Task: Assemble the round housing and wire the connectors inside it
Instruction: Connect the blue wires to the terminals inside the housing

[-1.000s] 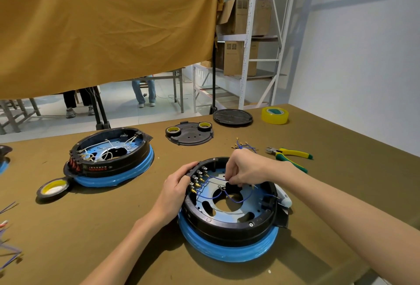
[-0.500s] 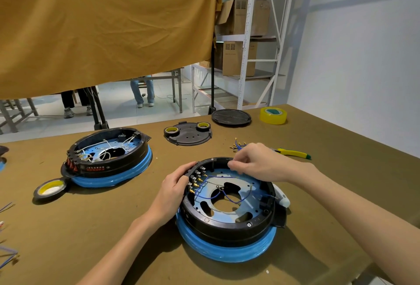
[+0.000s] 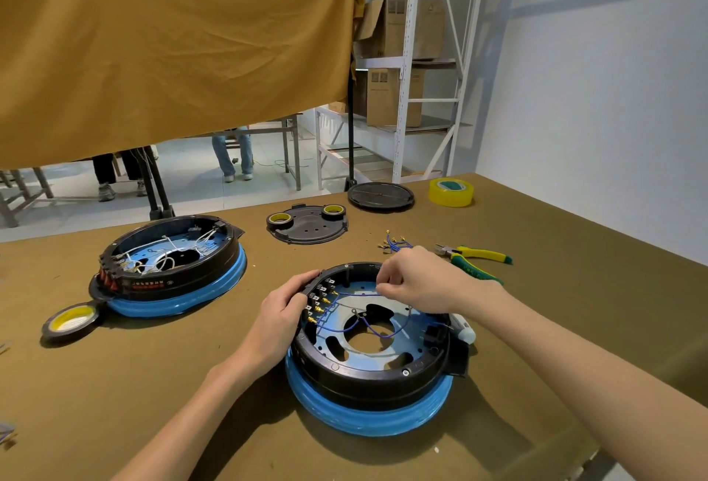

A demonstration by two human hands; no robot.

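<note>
A round black housing (image 3: pixel 367 377) on a blue base ring sits in front of me, its blue inner plate showing. Brass connector pins (image 3: pixel 320 306) line its left inner wall, and thin blue wires (image 3: pixel 377 331) run across the plate. My left hand (image 3: pixel 283 312) grips the housing's left rim beside the pins. Over the far inner edge, my right hand (image 3: pixel 417 281) hovers with its fingertips pinching a blue wire. Loose blue wires with brass terminals (image 3: pixel 394 243) lie just beyond the housing.
A second housing (image 3: pixel 172 262) with white wires stands at the left, a tape roll (image 3: pixel 71 321) beside it. A black cover plate (image 3: pixel 308 225) carrying two tape rolls, a round lid (image 3: pixel 381 195) and yellow tape (image 3: pixel 451 192) lie farther back. Yellow-green pliers (image 3: pixel 475 256) lie at the right.
My right hand lifted from the middle of the housing's plate to its far edge, fingers now pinching a wire. My left hand stayed on the left rim.
</note>
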